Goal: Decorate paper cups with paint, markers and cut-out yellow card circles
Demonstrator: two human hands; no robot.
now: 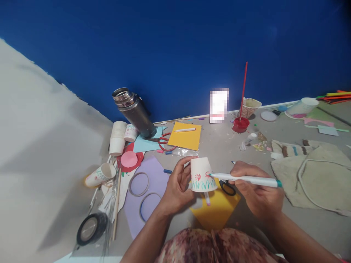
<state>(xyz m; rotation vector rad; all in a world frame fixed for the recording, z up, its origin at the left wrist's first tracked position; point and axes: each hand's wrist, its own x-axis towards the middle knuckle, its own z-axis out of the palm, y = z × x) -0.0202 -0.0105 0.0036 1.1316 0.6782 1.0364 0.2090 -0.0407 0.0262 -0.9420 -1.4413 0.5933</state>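
Above the near edge of the table [222, 144], I watch the left hand [178, 187] hold a white, tapered paper cup [200, 165], rim down; the right hand [257, 193] pinches a slim white marker with a teal end [252, 180], its tip at a red flower drawing [207, 174]. Teal-green grass strokes [203, 185] line the rim; the upper wall is blank. I judge the facing side well along, perhaps lacking only green touches; its hidden side I can't tell. Toward the left edge, a drawn-on white paper cup [97, 175] lies tipped. Beyond, by the far left corner, stacked white paper cups [117, 140] look undecorated.
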